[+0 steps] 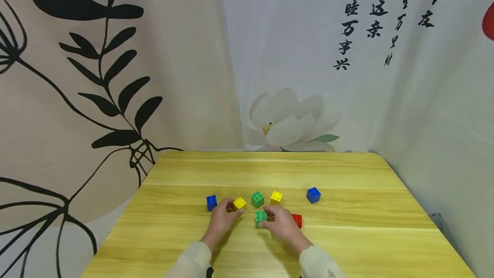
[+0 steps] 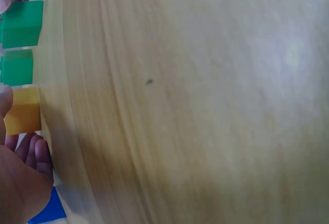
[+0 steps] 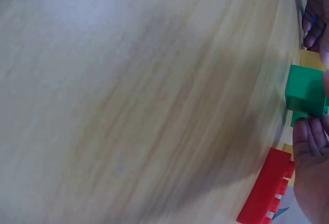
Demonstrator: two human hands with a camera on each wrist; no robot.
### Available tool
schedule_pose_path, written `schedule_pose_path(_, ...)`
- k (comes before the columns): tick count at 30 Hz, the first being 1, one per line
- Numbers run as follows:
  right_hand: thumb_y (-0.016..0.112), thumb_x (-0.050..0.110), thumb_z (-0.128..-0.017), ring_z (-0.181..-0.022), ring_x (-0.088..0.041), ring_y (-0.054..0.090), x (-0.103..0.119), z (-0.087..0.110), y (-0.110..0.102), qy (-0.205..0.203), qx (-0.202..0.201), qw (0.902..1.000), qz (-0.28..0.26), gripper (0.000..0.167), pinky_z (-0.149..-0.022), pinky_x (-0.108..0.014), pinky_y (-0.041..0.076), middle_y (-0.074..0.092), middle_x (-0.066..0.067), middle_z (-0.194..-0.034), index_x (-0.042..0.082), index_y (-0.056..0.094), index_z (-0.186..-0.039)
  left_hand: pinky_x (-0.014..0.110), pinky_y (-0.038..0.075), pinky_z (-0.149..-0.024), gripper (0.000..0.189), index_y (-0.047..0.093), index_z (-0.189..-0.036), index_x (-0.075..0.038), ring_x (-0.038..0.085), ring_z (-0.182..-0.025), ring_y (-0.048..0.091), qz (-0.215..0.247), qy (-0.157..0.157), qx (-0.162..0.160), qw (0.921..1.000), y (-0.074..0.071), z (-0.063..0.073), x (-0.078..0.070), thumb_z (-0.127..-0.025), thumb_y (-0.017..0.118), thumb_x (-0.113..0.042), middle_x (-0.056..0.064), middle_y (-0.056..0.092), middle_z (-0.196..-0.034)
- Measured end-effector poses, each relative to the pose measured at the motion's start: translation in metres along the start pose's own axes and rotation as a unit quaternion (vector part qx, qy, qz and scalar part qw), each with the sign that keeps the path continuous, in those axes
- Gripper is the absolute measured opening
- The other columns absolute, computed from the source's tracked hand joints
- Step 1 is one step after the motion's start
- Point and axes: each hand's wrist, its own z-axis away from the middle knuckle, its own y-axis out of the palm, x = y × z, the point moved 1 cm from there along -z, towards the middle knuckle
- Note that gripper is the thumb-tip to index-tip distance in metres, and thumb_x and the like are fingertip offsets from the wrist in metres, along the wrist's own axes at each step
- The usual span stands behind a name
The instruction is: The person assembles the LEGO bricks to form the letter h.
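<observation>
My left hand (image 1: 222,220) pinches a yellow building block (image 1: 240,203) between thumb and fingers at the table's middle. In the left wrist view its thumb overlaps the near side of that yellow block (image 2: 23,111). My right hand (image 1: 283,224) holds a green block (image 1: 260,218), thumb on one side and fingers on the other. Behind it stands a second green block (image 1: 257,199), with another yellow block (image 1: 276,197) to its right. A red block (image 1: 296,220), partly covered by the right hand, lies just beyond it; the right wrist view shows this red block (image 3: 264,185) as long.
A blue block (image 1: 211,202) stands left of the left hand, close to its fingers. Farther right is another blue block (image 1: 313,194). The wooden table (image 1: 347,252) reaches back to a wall hanging (image 1: 285,55) with a flower and written characters.
</observation>
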Motion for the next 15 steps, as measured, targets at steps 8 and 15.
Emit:
schedule_pose_path(8, 0.076, 0.009, -0.087, -0.104, -0.03, 0.064, -0.0013, -0.0002, 0.0008, -0.011, -0.002, 0.9999, 0.008, 0.05, -0.089, -0.044, 0.053, 0.065, -0.017, -0.118, -0.007, 0.059, -0.131, 0.039, 0.053, -0.081, 0.034, 0.063, -0.115, 0.002, 0.023, -0.094, 0.059, -0.015, 0.015, 0.008, 0.9998, -0.0005, -0.0002, 0.0038, -0.089, 0.076, -0.015, 0.01, 0.065, -0.103)
schedule_pose_path(15, 0.076, 0.009, -0.087, -0.103, -0.028, 0.064, -0.0049, -0.0036, 0.0025, -0.012, -0.005, 0.9998, 0.017, 0.047, -0.089, -0.045, 0.053, 0.067, -0.014, -0.115, -0.006, 0.06, -0.129, 0.044, 0.052, -0.089, 0.032, 0.064, -0.118, 0.001, 0.028, -0.102, 0.062, -0.02, 0.03, 0.036, 0.9987, -0.0033, -0.0004, 0.0038, -0.092, 0.073, -0.015, 0.011, 0.067, -0.11)
